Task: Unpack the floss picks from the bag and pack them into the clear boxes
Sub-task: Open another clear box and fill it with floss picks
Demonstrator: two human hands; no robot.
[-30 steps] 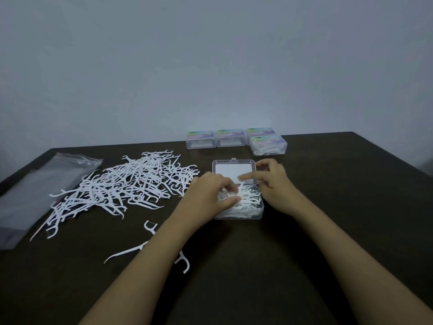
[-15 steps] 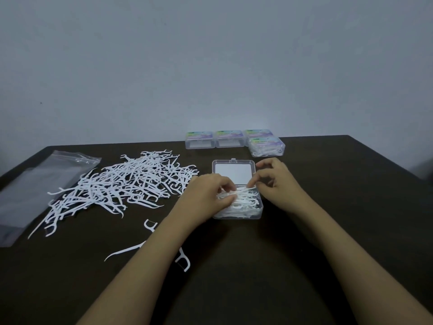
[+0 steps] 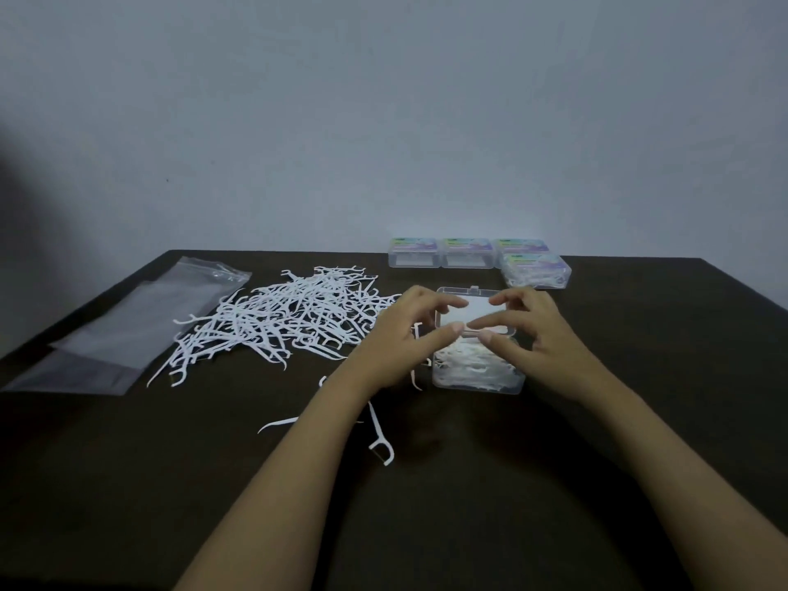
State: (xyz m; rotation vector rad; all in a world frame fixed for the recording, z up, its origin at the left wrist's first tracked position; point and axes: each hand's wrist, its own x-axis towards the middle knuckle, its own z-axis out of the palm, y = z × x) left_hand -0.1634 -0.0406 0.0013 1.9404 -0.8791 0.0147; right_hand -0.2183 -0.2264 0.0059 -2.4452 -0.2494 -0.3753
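Roughly midway across the counter, closer to its far edge than its near one, sat the open clear box, its lid tipped back toward the far edge. White floss picks filled its tray. Both hands hovered over it: the left hand came in from the left-edge side and the right hand from the right-edge side, each with fingers spread and loosely extended, their tips nearly meeting above the lid's hinge line. Neither hand visibly gripped anything; a pick or two showed at the left hand's edge, and whether they touched it could not be told.

Just beside the box, toward the left edge, lay a big tangled pile of loose picks. Two stray picks lay nearer the front edge, partly under the left forearm. Beyond the pile, along the left edge, the clear bag lay flat.

At the far edge stood four closed boxes with coloured labels, three in a row and a fourth, holding picks, just in front of the rightmost one.
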